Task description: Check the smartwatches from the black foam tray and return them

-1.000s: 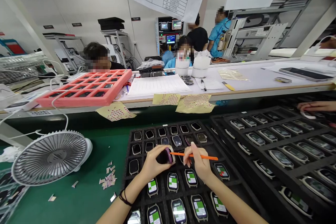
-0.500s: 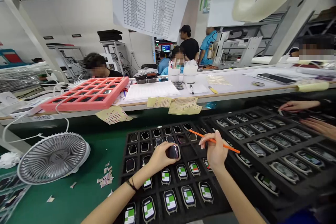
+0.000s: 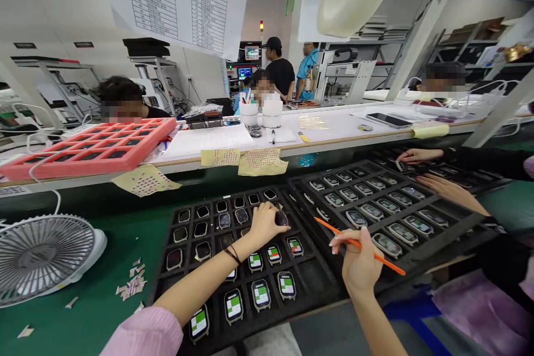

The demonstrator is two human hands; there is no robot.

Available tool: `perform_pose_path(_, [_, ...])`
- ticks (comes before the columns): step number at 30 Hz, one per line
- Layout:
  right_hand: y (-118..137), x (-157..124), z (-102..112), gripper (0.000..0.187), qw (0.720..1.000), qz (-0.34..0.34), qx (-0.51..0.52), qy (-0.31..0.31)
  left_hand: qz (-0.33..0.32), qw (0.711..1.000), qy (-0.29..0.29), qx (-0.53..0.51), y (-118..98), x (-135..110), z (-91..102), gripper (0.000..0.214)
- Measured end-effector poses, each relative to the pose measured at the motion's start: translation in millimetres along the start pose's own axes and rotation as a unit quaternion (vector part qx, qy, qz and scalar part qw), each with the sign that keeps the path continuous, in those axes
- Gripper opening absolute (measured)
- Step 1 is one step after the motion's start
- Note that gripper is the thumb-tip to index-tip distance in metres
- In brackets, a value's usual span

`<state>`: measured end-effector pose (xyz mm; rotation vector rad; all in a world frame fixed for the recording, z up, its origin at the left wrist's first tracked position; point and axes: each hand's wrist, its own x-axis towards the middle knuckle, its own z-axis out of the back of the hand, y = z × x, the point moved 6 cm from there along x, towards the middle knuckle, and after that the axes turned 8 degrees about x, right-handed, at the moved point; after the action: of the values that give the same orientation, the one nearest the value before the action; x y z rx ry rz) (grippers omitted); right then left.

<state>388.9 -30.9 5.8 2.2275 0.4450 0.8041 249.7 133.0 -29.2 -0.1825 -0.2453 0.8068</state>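
The person's left hand (image 3: pixel 263 226) is clenching a dark smartwatch (image 3: pixel 282 218), with the fingers curled around its body, above the far rows of a black foam tray (image 3: pixel 321 283). The right hand (image 3: pixel 359 258) is pinching an orange stick (image 3: pixel 334 232) between thumb and fingers, and its tip is pointing away toward a second black tray (image 3: pixel 453 236) lying just beside the first. Watches with green labels (image 3: pixel 261 295) are sitting in the near slots, while darker watches (image 3: pixel 225 221) are filling the far ones.

A firm hold on the watch's edges and a light, controlled stick seem best here, with the tip kept clear of the neighbouring screens. The left hand is hiding most of the watch, so I cannot make out its face, and I cannot tell whether it is touching the tray. The labels are too small to read. Another person's hands (image 3: pixel 419 154) are reaching over the second tray's far side.
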Motion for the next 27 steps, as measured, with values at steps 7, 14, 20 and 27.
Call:
perform_pose_path(7, [-4, -15, 7, 0.042, 0.998, -0.04, -0.035, 0.019, -0.08, 0.991, 0.103, 0.008, -23, 2, -36.2, 0.057])
perform_pose_path(14, [-30, -44, -40, 0.039, 0.968, -0.14, -0.11, 0.179, -0.02, 0.996, 0.089, 0.018, 42, -52, 35.2, 0.042])
perform_pose_path(20, [-70, -111, -118, 0.029, 0.839, -0.122, -0.278, 0.452, 0.11, 0.985, 0.094, 0.09, 95, -155, 74.0, 0.02])
perform_pose_path(27, [-105, -148, -156, 0.033, 0.664, -0.08, -0.545, 0.506, 0.126, 0.981, 0.116, 0.091, 112, -202, 61.4, 0.031])
